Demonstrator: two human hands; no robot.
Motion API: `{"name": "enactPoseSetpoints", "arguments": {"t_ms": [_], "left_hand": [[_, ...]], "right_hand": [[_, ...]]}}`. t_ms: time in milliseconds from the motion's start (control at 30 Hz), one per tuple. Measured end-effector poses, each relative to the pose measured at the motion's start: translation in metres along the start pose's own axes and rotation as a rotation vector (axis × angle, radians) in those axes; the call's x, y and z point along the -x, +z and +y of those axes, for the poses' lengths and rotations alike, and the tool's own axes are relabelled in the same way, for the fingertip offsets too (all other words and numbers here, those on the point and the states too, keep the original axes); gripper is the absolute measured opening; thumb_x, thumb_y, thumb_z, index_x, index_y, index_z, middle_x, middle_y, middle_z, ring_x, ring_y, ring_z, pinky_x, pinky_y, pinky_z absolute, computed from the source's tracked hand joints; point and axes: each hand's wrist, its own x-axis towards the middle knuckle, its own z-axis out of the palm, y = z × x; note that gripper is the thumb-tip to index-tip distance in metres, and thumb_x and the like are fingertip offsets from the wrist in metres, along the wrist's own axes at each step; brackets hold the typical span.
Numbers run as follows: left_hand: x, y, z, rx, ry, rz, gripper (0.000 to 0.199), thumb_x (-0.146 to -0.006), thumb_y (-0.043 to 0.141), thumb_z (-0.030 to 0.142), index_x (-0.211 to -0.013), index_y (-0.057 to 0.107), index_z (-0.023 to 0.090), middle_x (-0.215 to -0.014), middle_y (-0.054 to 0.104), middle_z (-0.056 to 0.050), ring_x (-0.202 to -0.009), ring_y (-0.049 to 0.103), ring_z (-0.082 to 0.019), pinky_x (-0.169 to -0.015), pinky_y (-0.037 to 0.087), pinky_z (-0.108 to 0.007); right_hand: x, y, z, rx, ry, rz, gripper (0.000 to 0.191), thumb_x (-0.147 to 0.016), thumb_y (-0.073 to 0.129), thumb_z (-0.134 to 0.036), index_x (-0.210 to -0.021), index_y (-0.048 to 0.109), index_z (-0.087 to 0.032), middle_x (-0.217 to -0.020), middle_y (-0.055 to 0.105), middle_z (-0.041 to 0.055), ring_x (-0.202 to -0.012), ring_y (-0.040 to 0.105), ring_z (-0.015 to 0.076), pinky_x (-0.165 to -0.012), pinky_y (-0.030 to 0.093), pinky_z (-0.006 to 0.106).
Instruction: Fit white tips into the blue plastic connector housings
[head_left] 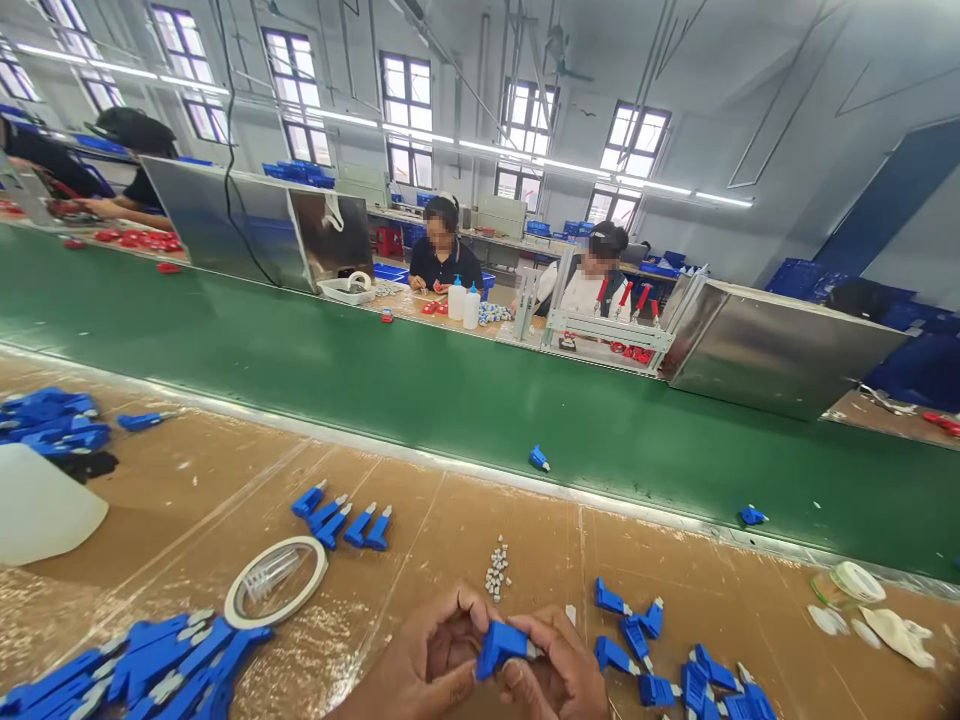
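Observation:
Between my two hands, low in the middle of the view, is a blue angled plastic part (501, 648) with a small pale tip. My left hand (439, 650) is closed on its left end, thumb below and fingers above. The fingers of my right hand (559, 665) pinch the other end by the pale tip. Just beyond my hands lies a little heap of small grey-white pieces (496, 572). Several similar blue parts (637, 640) are scattered right of my right hand, and a short row of them (341, 520) lies to the left.
A green conveyor belt (420, 400) crosses beyond the brown table (255, 500), carrying a few blue parts. A tape roll (238, 608) and a pile of blue parts (150, 660) sit left. A lidded jar (851, 583) stands right. Several people work across the belt.

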Motion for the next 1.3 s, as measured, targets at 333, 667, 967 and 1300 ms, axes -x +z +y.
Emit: {"name": "enactPoseSetpoints", "arguments": {"t_ms": [333, 667, 967, 1300], "left_hand": [[-0.004, -0.006, 0.001, -0.477, -0.103, -0.155, 0.046, -0.079, 0.065, 0.062, -0.095, 0.070, 0.019, -0.083, 0.068, -0.006, -0.077, 0.059, -0.020, -0.072, 0.046, -0.030], [-0.013, -0.021, -0.022, -0.016, -0.300, 0.064, 0.049, -0.068, 0.077, 0.062, -0.078, 0.065, 0.016, -0.059, 0.055, 0.003, -0.054, 0.049, -0.010, -0.053, 0.039, -0.023], [-0.006, -0.010, -0.024, 0.074, -0.339, 0.125, 0.047, -0.066, 0.082, 0.056, -0.080, 0.066, 0.014, -0.062, 0.056, 0.003, -0.056, 0.050, -0.009, -0.055, 0.038, -0.023], [-0.007, -0.013, -0.033, 0.096, -0.362, 0.157, 0.048, -0.063, 0.083, 0.057, -0.078, 0.066, 0.014, -0.063, 0.058, 0.002, -0.057, 0.052, -0.010, -0.055, 0.036, -0.023]], "right_hand": [[-0.003, -0.012, -0.007, 0.158, 0.278, -0.113, 0.045, -0.072, 0.080, -0.047, -0.103, 0.067, -0.018, -0.075, 0.060, -0.0002, -0.060, 0.055, 0.0140, -0.048, 0.053, 0.024], [0.041, -0.057, 0.011, 0.237, 0.336, -0.230, 0.040, -0.061, 0.087, -0.051, -0.092, 0.081, -0.025, -0.077, 0.058, -0.0004, -0.059, 0.047, 0.0124, -0.055, 0.038, 0.024], [0.047, -0.046, 0.020, 0.483, 0.126, -0.327, 0.035, -0.084, 0.067, -0.058, -0.086, 0.084, -0.028, -0.072, 0.057, 0.0036, -0.062, 0.051, 0.0174, -0.055, 0.038, 0.028], [0.050, -0.039, 0.034, 0.632, -0.337, -0.385, 0.036, -0.100, 0.048, -0.046, -0.091, 0.074, -0.023, -0.074, 0.056, 0.0012, -0.056, 0.050, 0.0135, -0.049, 0.038, 0.024]]}}
